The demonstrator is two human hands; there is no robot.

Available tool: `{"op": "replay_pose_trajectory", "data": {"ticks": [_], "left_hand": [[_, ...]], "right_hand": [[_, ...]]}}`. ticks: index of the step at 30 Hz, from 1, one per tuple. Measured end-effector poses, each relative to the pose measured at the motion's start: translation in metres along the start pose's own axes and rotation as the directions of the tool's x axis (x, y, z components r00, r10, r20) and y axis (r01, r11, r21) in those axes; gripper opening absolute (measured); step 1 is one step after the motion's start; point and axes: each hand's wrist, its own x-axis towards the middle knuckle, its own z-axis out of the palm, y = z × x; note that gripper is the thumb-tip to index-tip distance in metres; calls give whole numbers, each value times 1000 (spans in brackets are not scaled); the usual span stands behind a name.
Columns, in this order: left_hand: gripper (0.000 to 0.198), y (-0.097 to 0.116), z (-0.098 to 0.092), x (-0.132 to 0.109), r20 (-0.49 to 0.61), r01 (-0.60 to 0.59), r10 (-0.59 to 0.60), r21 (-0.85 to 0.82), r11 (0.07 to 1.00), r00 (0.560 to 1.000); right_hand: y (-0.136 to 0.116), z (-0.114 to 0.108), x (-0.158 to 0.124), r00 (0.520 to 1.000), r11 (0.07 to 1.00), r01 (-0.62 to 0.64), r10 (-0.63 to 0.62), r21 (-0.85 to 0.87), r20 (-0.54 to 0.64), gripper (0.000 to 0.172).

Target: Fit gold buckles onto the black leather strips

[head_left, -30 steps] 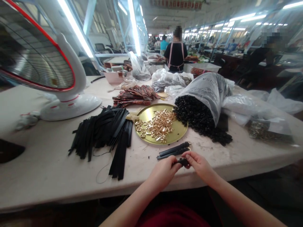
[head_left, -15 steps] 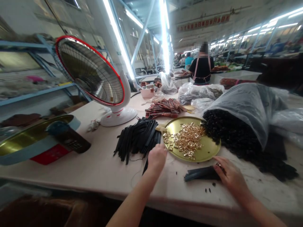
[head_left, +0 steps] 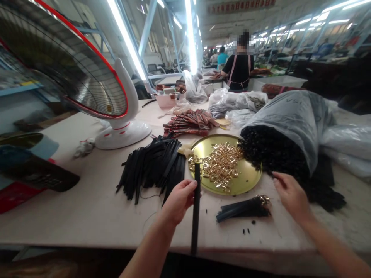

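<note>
Over the near edge of the surface (head_left: 110, 227), your left hand (head_left: 179, 200) grips one black strap (head_left: 196, 216). Right hand (head_left: 291, 193), fingers narrowed, sits at the fringe of the black pieces (head_left: 269, 150). Step looks like picking out parts; next move likely calls for a fine pinch. Can't tell if your right fingertips hold anything; bag (head_left: 301, 119) hides the pile's back.
</note>
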Motion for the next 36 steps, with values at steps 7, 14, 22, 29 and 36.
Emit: {"op": "replay_pose_trajectory", "data": {"ticks": [7,14,22,29,36], "left_hand": [[11,9,63,-23,392,426,-220,-582,693,893],[8,6,89,-29,477,525,-265,-571,631,838],[10,6,99,-46,519,517,-221,-539,665,826],[20,0,117,-46,438,221,-20,-412,884,899],[18,-5,127,-40,292,-132,207,-255,958,934]], "right_hand": [[33,-11,48,934,832,284,-128,-477,333,33],[24,-21,46,945,947,151,-53,-285,323,24],[12,-23,56,963,989,-148,144,0,227,14],[-27,-48,35,933,865,-327,231,380,277,32],[-95,-57,-21,729,64,-671,241,739,641,28]]}}
